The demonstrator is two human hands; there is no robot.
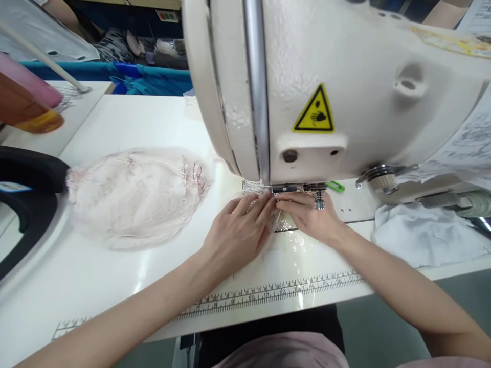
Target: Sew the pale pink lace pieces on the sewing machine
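Observation:
My left hand [238, 232] lies on the sewing machine bed, its fingertips together on a thin, pale lace fabric [278, 217] just left of the presser foot area. From the right, my right hand [316, 214] reaches under the white sewing machine [353, 66], its fingers pinching the same fabric close to my left fingertips. Both hands nearly meet below a small metal guide [284, 188]. Most of the fabric is covered by my fingers, and the needle is hidden behind the machine head. A pile of pale pink lace pieces [134, 199] rests on the table to the left.
A printed ruler [268, 294] runs along the table's front edge. White cloth [422, 235] lies at the right, and a green clip [335, 186] sits beside the guide. A black curved object [34, 171] and thread cones [30, 97] stand left. Blue cloth [161, 79] hangs behind.

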